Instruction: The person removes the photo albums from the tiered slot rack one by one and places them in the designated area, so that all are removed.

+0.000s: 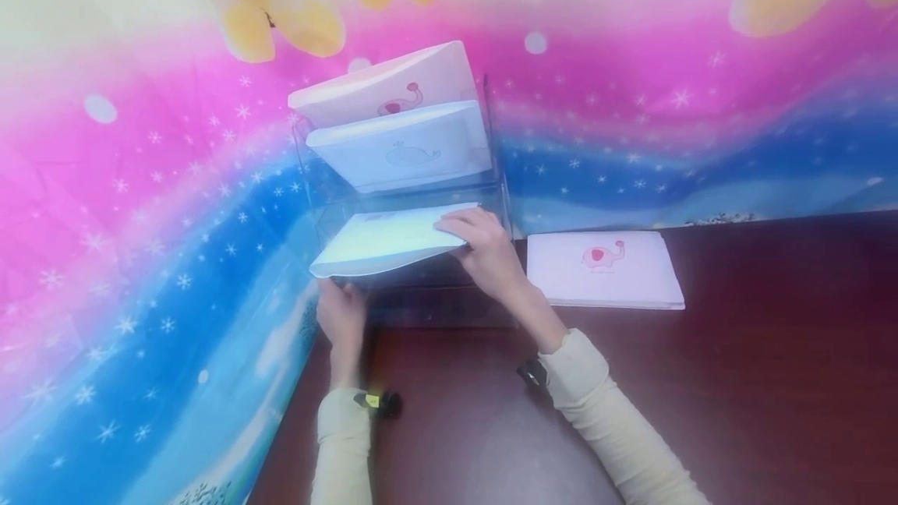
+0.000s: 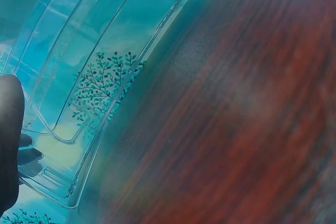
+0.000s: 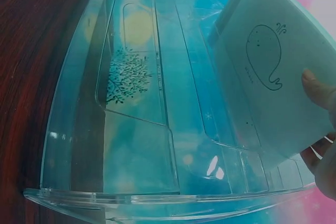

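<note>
My right hand (image 1: 487, 252) grips the right end of a pale blue notebook (image 1: 393, 236), fingers on top. A small whale drawing shows on that notebook (image 3: 268, 61) in the right wrist view, where it stands tilted over the clear plastic rack (image 3: 168, 150). Low at the rack's left end is my left hand (image 1: 341, 314), under the notebook's near left corner. A finger (image 2: 9, 145) of it lies against the rack's end (image 2: 121, 72) in the left wrist view, with others showing through the plastic. Higher in the rack lean a blue whale notebook (image 1: 407, 150) and a pink elephant notebook (image 1: 393, 88).
To the right of the rack, a small stack of pink elephant notebooks (image 1: 603, 271) lies on the dark wooden table (image 1: 758, 380). A printed cloth (image 1: 175, 201) in pink and blue hangs behind and along the left side.
</note>
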{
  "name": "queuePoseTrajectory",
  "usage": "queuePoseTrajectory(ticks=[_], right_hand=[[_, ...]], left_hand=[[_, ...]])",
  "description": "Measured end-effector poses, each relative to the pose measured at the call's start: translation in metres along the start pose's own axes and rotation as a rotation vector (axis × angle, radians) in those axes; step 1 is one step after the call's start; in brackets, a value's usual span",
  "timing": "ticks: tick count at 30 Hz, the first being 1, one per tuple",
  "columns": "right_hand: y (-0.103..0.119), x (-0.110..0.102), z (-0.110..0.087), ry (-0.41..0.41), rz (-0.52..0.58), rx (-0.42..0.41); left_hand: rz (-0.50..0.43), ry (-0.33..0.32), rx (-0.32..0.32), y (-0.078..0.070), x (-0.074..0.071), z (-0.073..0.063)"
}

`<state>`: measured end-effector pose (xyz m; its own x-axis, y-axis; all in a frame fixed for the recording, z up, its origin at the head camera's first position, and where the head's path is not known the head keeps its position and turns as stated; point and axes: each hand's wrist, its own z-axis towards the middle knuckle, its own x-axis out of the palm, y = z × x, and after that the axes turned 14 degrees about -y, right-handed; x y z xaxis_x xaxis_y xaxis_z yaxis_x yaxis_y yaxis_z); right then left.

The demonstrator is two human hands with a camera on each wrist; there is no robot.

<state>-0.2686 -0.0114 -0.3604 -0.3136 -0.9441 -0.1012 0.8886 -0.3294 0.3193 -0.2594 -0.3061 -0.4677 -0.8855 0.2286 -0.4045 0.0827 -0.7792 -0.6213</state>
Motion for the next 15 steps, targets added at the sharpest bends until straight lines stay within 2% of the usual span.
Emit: queuePoseTrajectory(ticks=[3,6,11,15], right_hand=[[-0.001,0.002,-0.002,-0.021,-0.009,-0.044],[-0.001,0.005,-0.005,-0.059,-0.021,-0.128],[0.003,0.006,-0.002,-0.178,-0.014,-0.262],[0.008,-0.001,0.006,-0.300,-0.028,-0.275]], left_hand=[[0.007,0.002,0.008,0.001,-0.001,-0.001],[0.013,0.002,0.003,0.002,-0.003,-0.002],[0.019,0.014,-0.026,0.001,-0.002,-0.002],[0.031,0.006,-0.035,0.000,0.001,0.000]])
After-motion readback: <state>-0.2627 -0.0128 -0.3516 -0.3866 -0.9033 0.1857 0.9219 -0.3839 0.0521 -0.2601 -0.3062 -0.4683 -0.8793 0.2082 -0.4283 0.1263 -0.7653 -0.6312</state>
